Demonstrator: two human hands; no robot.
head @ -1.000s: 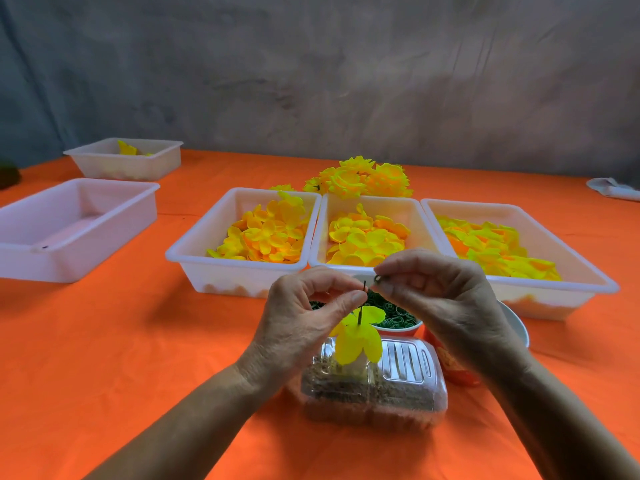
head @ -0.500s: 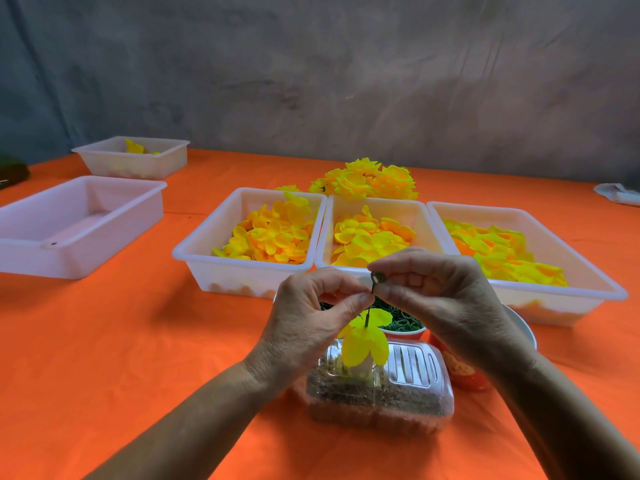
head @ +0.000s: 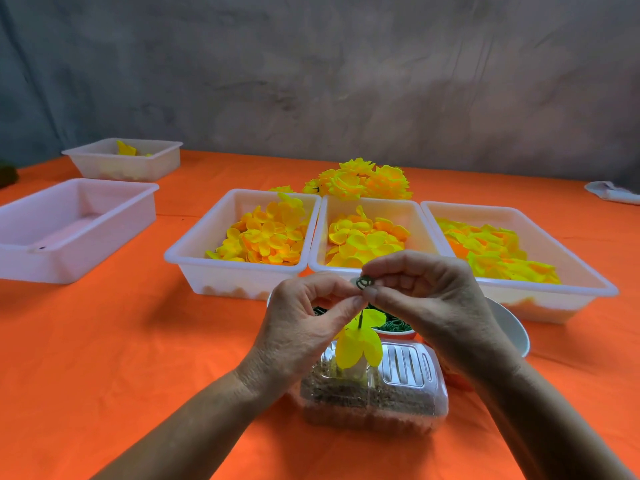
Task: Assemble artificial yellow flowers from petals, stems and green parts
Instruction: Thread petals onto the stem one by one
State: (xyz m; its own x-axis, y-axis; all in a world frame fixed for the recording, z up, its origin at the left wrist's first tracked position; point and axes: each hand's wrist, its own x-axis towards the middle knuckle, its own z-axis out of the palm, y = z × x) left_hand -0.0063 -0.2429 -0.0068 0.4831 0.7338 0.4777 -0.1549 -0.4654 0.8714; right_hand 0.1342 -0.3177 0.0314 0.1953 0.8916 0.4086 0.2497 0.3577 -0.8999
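While three white plastic trays of yellow petals (head: pixel 367 237) crowd the orange table's (head: pixel 104 341) 12 o'clock side, bare cloth lies open toward 9 o'clock. Both hands meet above a clear plastic box (head: pixel 374 393). The left hand (head: pixel 304 327) pinches a thin green stem (head: pixel 360 318) carrying yellow petals; the right hand (head: pixel 429 299) pinches a small green ring-shaped part (head: pixel 364 282) at the stem's top.

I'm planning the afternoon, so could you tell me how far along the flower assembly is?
Done: a cluster of finished flowers behind the trays. In hand: left hand pinches a stem with yellow petals; right hand pinches a green ring above it. Left: three trays of petals.
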